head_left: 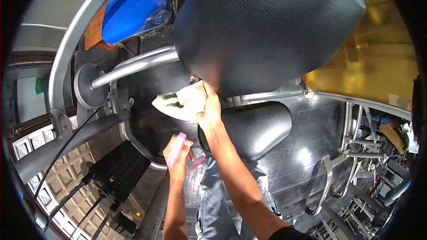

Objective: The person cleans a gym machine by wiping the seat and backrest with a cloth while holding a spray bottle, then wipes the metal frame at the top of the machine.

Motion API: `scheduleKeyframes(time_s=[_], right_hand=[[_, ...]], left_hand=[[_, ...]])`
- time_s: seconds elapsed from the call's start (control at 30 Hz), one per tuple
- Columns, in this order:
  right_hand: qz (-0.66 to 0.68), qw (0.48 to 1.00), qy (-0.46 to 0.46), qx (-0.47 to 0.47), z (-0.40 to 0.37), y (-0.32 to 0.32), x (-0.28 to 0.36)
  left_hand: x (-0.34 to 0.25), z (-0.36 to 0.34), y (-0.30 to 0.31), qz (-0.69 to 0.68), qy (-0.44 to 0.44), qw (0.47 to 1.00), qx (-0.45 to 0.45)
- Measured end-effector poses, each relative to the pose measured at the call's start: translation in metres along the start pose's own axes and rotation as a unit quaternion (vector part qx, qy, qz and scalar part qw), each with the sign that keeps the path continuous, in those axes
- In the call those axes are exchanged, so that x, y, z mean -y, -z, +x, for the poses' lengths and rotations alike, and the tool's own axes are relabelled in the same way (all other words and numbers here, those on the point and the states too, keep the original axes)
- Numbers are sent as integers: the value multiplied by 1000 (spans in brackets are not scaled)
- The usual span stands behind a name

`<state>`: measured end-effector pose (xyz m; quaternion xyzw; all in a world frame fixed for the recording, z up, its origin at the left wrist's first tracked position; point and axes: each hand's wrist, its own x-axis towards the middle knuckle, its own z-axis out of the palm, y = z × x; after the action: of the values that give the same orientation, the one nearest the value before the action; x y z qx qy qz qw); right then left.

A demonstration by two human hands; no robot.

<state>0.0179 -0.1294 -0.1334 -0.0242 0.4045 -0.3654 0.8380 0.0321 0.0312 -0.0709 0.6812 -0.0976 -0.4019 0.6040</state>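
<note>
My left hand (175, 162) is closed around the neck of a spray bottle (178, 148) with a pink nozzle tip; its clear body hangs below, partly hidden by the hand. A pale, crumpled cloth (184, 104) with dark smudges is gripped in my right hand (211, 106). The cloth hand is up against the lower edge of a large black padded backrest (271, 26). Just below it sits a black padded seat (253, 129), beside my right forearm.
A silver bar (138, 67) with a round end disc runs left from the backrest. Curved grey frame tubing (66, 58) and a black weight stack (118, 171) stand at left. Behind is a plastic-wrapped blue chair (138, 9). More metal frames (329, 182) are at right.
</note>
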Motion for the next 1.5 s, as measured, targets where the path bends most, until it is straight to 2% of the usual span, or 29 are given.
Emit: scheduleKeyframes(time_s=[0.17,0.27,0.3,0.37,0.5,0.57,0.7,0.8,0.87,0.97,1.03,1.1,1.17,1.23,1.3,1.37,1.43,1.5], right_hand=[[-74,997,-27,7,20,30,-9],[-35,993,-71,-88,36,58,-26],[-35,993,-71,-89,38,61,-28],[-39,993,-74,-81,41,67,-31],[-10,997,-51,-48,11,32,-11],[-20,999,-7,35,0,23,-5],[-17,999,-11,34,0,31,-4],[-13,999,-35,11,12,51,-13],[-6,994,-88,-67,25,80,-25],[6,988,-136,-78,43,123,-38],[-15,987,-135,-89,43,123,-32],[-41,986,-151,-53,39,120,-26],[-66,989,-121,-57,21,95,-12],[-153,985,-44,-63,4,76,0],[-165,983,-27,-78,-2,76,7],[-286,953,-7,-102,-5,81,15],[-322,942,15,-89,12,117,7],[-426,899,60,-86,13,125,12]], left_hand=[[1,6,-1,-10,-22,1000,17],[-1,10,-3,5,-31,999,20],[-2,10,-4,4,-31,999,24],[-2,9,-4,2,-34,999,22],[-1,8,-6,-5,-27,999,20],[1,6,-6,-10,-23,999,21],[0,4,-7,-10,-16,1000,20],[2,4,-7,-1,-10,1000,20],[3,3,-8,-5,-11,1000,19],[3,3,-10,2,-16,1000,23],[3,3,-10,10,-19,999,26],[6,3,-11,-6,-10,1000,27],[8,4,-13,-10,-4,1000,25],[8,4,-14,-10,3,1000,23],[7,3,-15,-10,-7,1000,25],[6,2,-16,-7,-10,999,31],[5,3,-17,-5,-15,999,37],[4,3,-18,8,-9,999,39]])
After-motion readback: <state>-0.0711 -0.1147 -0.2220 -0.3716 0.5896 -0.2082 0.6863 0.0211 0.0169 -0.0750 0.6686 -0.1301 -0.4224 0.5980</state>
